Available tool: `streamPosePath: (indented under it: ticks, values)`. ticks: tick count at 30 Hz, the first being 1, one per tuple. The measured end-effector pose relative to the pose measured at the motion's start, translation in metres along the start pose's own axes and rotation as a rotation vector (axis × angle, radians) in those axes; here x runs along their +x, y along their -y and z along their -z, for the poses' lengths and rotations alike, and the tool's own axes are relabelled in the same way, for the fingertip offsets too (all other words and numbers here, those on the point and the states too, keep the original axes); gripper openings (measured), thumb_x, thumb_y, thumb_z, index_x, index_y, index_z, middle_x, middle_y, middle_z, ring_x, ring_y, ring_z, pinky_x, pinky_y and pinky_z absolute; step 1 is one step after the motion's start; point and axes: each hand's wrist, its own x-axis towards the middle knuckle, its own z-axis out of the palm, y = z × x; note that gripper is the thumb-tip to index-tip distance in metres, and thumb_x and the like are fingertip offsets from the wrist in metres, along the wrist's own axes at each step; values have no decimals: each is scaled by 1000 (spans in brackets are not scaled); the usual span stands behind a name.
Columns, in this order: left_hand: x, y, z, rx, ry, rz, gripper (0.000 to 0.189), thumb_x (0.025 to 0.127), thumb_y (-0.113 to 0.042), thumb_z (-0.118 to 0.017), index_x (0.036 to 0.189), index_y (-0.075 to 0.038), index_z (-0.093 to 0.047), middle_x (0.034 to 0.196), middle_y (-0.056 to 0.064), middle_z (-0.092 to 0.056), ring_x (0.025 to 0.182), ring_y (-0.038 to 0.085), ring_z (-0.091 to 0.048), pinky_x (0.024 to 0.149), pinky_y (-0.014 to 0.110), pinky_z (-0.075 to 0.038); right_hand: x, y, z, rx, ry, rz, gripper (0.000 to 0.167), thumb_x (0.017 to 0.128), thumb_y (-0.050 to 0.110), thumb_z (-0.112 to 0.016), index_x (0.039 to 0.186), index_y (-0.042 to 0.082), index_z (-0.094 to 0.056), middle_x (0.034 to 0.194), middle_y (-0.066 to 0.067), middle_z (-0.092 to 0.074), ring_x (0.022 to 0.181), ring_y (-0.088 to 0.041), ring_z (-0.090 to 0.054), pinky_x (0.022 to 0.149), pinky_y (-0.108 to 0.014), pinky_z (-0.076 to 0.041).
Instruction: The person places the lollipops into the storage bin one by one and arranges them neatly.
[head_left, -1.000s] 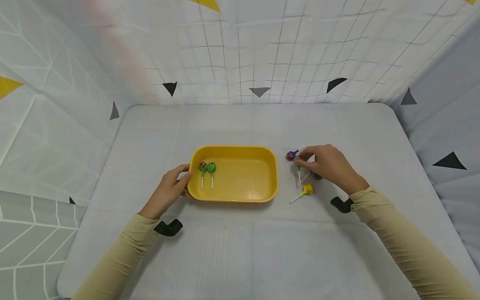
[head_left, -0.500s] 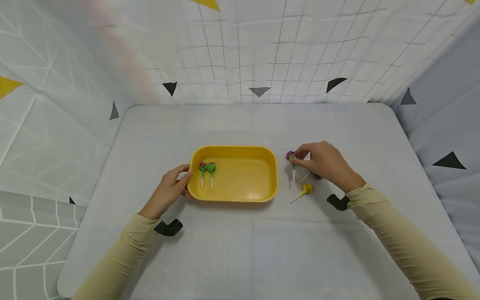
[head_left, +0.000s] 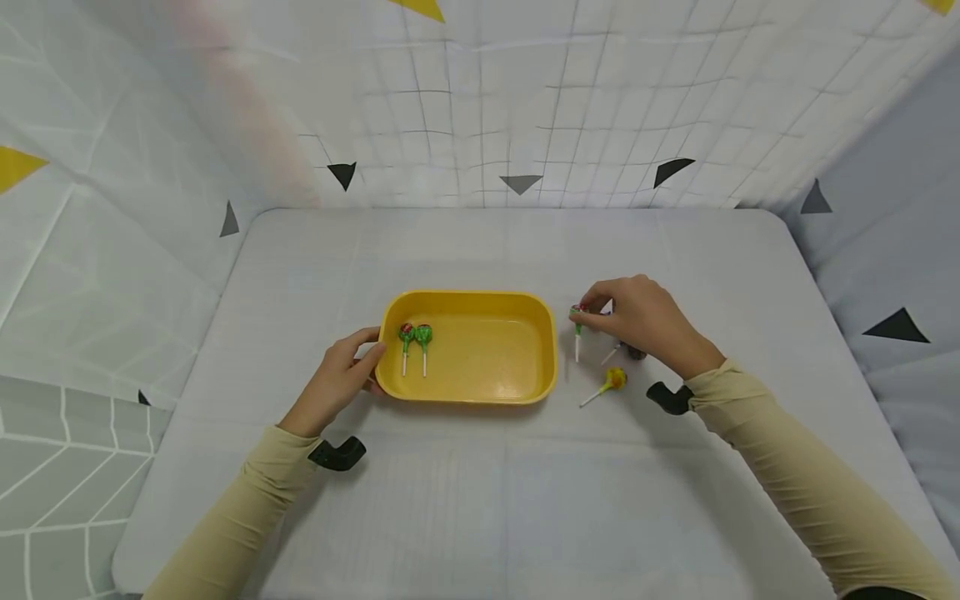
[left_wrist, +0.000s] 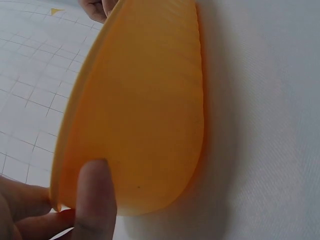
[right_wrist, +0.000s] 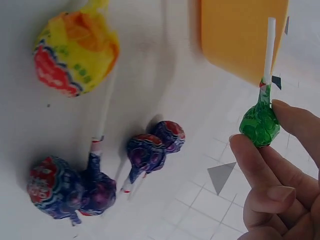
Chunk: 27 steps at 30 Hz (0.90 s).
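In the right hand (head_left: pixel 642 318), a green lollipop (right_wrist: pixel 259 125); stick (right_wrist: pixel 270 50) pointing nearward.

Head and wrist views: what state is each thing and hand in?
Yellow tray: right side up on the table
Two green lollipops: wrapped, lying in tray
Third green lollipop: wrapped, pinched by right hand
Yellow lollipop: wrapped, lying on table
Purple lollipops: wrapped, lying on table
Left hand: holding tray's end

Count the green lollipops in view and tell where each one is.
3: a first lollipop and a second lollipop lie side by side in the yellow tray; the right hand pinches a third lollipop. No others show.
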Motion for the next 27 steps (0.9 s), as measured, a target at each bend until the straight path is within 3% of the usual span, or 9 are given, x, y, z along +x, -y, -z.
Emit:
streamPosePath:
  ticks: [6,16,27]
  values:
    - [0,0,0,-3,1,-5,49,112,-23,-47,155,-2,-42,142,29,-57,69,24,-71,69,32,-64,4,6,0,5,-3,26,27,91,42,-79,103,17,-79,95,2,-79,73,-15,-62,66,-32,-51]
    - [-1,-2,0,-8,-1,2,49,112,-23,-48,156,-1,-41,145,29,-55,71,27,-72,70,33,-65,13,22,-1,32,8,80,25,91,40,-80,103,18,-80,94,1,-79,81,-18,-67,72,-37,-58]
    - [-2,-2,0,0,-5,4,48,112,-23,-47,155,-2,-42,147,28,-53,73,29,-72,72,36,-65,25,44,-4,44,36,82,23,89,38,-82,101,18,-80,92,3,-79,73,-17,-62,64,-31,-50]
